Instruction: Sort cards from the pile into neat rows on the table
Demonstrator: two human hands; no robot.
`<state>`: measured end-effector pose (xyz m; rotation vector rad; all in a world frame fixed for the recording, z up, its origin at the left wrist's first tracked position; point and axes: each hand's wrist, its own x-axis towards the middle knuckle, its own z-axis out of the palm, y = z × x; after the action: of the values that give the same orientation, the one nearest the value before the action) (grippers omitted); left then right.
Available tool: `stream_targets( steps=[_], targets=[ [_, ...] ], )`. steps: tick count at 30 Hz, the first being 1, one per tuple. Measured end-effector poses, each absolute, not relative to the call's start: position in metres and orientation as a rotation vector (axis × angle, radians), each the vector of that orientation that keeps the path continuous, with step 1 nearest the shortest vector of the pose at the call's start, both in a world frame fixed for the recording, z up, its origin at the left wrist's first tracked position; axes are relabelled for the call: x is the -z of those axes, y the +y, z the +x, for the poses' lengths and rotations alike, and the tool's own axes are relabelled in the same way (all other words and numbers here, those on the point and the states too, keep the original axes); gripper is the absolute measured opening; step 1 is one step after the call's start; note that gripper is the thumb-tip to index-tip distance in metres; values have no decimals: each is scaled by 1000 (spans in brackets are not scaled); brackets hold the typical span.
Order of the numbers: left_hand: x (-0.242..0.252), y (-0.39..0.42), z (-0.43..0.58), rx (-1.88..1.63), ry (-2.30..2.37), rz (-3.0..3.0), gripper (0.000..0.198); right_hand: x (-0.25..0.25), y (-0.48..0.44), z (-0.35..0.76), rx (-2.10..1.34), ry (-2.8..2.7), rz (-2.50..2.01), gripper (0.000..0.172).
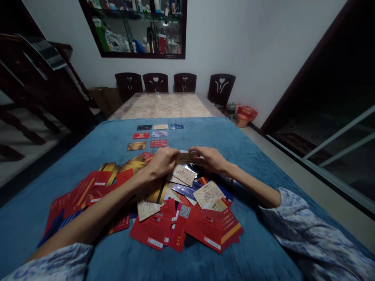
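A beige card [186,158] is held between my two hands over the far side of a loose heap of cards. My left hand [163,163] pinches its left end, and the fingers of my right hand [213,159] close on its right end. Just below them lies another beige card [184,175], with a purple-blue card [185,190] partly covered nearby. Nearer to me, red cards [152,230] with white strips overlap one another. More red cards [77,193] and gold cards [108,169] spread out under and beyond my left forearm.
A blue cloth [117,261] covers the near part of the table. Beyond the heap, several cards lie in short rows, among them a red card [141,136] and a gold card [136,146]. The bare marble-patterned tabletop [170,104] and dark chairs [155,82] stand at the far end.
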<state>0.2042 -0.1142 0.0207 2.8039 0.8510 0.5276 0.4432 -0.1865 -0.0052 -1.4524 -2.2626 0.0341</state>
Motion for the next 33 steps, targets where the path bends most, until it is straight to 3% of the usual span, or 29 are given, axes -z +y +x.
stream_targets(
  steps=[3, 9, 18, 33],
  targets=[
    [-14, -114, 204, -579, 857, 2778, 35, 7, -187, 441, 20, -2244, -1499, 33],
    [-7, -116, 206, -569, 903, 2784, 25, 13, -185, 441, 122, -2206, -1544, 33],
    [-14, -122, 208, -435, 994, 2814, 32, 17, -183, 443, 129, -2319, -1478, 57],
    [-17, -121, 208, -395, 1022, 2693, 44, 17, -181, 444, 150, -2372, -1480, 52]
  ],
)
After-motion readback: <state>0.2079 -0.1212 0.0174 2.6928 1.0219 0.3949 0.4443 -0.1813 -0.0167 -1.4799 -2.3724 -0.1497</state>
